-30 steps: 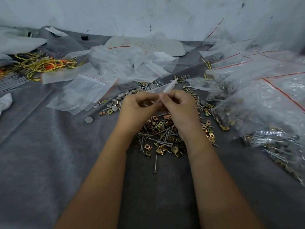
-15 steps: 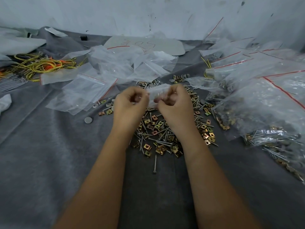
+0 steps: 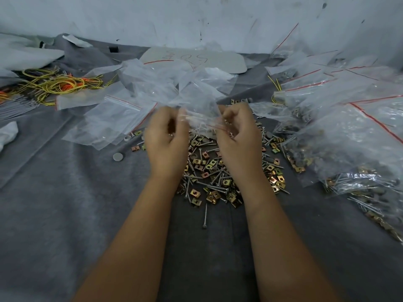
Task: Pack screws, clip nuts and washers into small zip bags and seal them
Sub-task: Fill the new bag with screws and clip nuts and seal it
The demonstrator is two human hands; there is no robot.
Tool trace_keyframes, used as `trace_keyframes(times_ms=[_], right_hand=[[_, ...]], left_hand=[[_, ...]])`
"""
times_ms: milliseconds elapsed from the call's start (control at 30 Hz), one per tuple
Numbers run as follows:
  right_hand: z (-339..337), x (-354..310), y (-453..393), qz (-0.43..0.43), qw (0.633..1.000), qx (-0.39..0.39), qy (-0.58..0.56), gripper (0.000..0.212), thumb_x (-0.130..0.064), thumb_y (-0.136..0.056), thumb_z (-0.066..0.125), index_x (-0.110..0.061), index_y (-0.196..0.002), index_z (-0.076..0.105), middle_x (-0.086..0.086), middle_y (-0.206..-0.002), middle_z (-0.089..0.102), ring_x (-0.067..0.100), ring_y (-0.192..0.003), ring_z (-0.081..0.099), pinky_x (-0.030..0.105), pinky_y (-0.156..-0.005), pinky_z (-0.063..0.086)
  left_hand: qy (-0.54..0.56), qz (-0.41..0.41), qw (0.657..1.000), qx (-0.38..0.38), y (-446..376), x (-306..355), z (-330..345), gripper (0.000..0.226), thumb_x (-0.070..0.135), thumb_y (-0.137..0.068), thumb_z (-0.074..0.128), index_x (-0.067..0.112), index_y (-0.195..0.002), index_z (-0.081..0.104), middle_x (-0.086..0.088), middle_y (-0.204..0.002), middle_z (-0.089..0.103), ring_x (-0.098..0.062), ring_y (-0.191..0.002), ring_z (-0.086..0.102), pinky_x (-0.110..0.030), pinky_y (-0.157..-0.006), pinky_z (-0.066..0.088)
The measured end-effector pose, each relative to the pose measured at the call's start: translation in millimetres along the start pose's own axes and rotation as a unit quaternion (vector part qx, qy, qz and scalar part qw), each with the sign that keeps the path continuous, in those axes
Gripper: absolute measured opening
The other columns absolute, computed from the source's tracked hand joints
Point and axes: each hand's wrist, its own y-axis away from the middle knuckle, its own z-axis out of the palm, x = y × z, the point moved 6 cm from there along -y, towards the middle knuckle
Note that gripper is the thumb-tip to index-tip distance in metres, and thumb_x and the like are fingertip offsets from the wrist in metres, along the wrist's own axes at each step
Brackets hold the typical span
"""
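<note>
A small clear zip bag (image 3: 201, 119) is stretched between my two hands above the pile. My left hand (image 3: 166, 138) pinches its left end and my right hand (image 3: 237, 136) pinches its right end by the red zip line. Both hands are a little blurred. Under them lies a heap of brass-coloured clip nuts and long silver screws (image 3: 218, 177) on the grey cloth. One screw (image 3: 205, 215) lies apart at the near edge of the heap. Pale round washers (image 3: 127, 138) lie left of the heap.
Empty zip bags (image 3: 113, 120) are strewn behind my hands. Filled bags of screws and nuts (image 3: 349, 149) pile up at the right. Yellow and orange wire ties (image 3: 61, 83) lie far left, a grey disc (image 3: 118, 157) near the left hand, and a white wall behind.
My hands have drawn apart, spreading the small bag flat between them; a second ago they met close together at its mouth.
</note>
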Motion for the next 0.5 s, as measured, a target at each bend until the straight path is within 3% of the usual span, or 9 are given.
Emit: trace_keyframes(times_ms=[33, 100, 200, 267, 333, 400, 500], right_hand=[[-1.4, -3.7, -0.6, -0.029, 0.999, 0.015, 0.024, 0.01, -0.019, -0.093, 0.063, -0.024, -0.094, 0.055, -0.006, -0.099, 0.065, 0.004, -0.093, 0.063, 0.025, -0.077, 0.054], [-2.1, -9.5, -0.6, -0.069, 0.994, 0.036, 0.078, 0.012, -0.029, -0.091, 0.066, -0.02, -0.097, 0.06, -0.009, -0.095, 0.064, 0.005, -0.088, 0.06, 0.021, -0.075, 0.05], [-2.2, -3.3, -0.5, -0.018, 0.996, 0.003, 0.084, 0.022, -0.05, -0.081, 0.066, -0.035, -0.097, 0.06, -0.018, -0.089, 0.063, 0.0, -0.084, 0.059, 0.015, -0.07, 0.047], [-2.0, 6.0, 0.0, 0.04, 0.997, -0.035, 0.061, 0.025, -0.054, -0.079, 0.067, -0.041, -0.099, 0.06, -0.016, -0.092, 0.065, -0.001, -0.089, 0.06, 0.018, -0.075, 0.049], [-2.1, 10.9, 0.5, 0.065, 0.993, -0.051, 0.082, 0.022, -0.046, -0.083, 0.068, -0.036, -0.102, 0.064, -0.015, -0.094, 0.066, -0.001, -0.091, 0.06, 0.026, -0.082, 0.052], [-2.6, 13.1, -1.3, 0.062, 0.984, -0.057, 0.16, 0.012, -0.03, -0.089, 0.065, -0.029, -0.101, 0.069, -0.014, -0.096, 0.067, 0.004, -0.092, 0.062, 0.039, -0.092, 0.05], [-1.1, 18.9, -2.2, 0.073, 0.956, -0.1, 0.265, 0.023, -0.01, -0.089, 0.057, -0.025, -0.095, 0.074, -0.004, -0.103, 0.071, 0.018, -0.1, 0.062, 0.047, -0.098, 0.044]], left_hand=[[-0.028, 0.059, 0.996, 0.061, 0.4, 8.2, -9.7, 0.022, 0.016, -0.096, 0.055, 0.005, -0.077, 0.054, -0.009, -0.074, 0.051, -0.01, -0.071, 0.045, -0.022, -0.065, 0.039], [-0.042, 0.137, 0.986, 0.084, 3.9, 17.8, -14.5, 0.012, 0.019, -0.1, 0.05, 0.016, -0.088, 0.051, 0.003, -0.08, 0.049, -0.007, -0.074, 0.043, -0.017, -0.068, 0.036], [-0.044, 0.083, 0.994, 0.061, -1.3, 9.7, -13.1, 0.007, 0.03, -0.097, 0.054, 0.026, -0.091, 0.053, 0.019, -0.068, 0.053, -0.003, -0.062, 0.05, -0.019, -0.058, 0.039], [-0.054, 0.033, 0.991, 0.118, -5.3, 2.3, -24.4, 0.011, 0.031, -0.095, 0.057, 0.025, -0.086, 0.054, 0.02, -0.062, 0.053, 0.002, -0.057, 0.05, -0.014, -0.054, 0.036], [-0.062, 0.025, 0.976, 0.208, -9.8, -0.2, -46.3, 0.015, 0.025, -0.095, 0.058, 0.013, -0.086, 0.057, 0.018, -0.061, 0.046, 0.004, -0.057, 0.048, -0.011, -0.055, 0.034], [-0.111, 0.031, 0.963, 0.244, -14.4, -2.7, -62.4, 0.022, 0.024, -0.097, 0.056, 0.003, -0.092, 0.06, 0.019, -0.063, 0.041, -0.001, -0.06, 0.046, -0.013, -0.057, 0.031], [-0.237, -0.006, 0.962, 0.137, -18.5, -13.6, -53.6, 0.018, 0.026, -0.096, 0.052, 0.011, -0.102, 0.06, 0.013, -0.067, 0.048, -0.008, -0.065, 0.047, -0.026, -0.061, 0.03]])
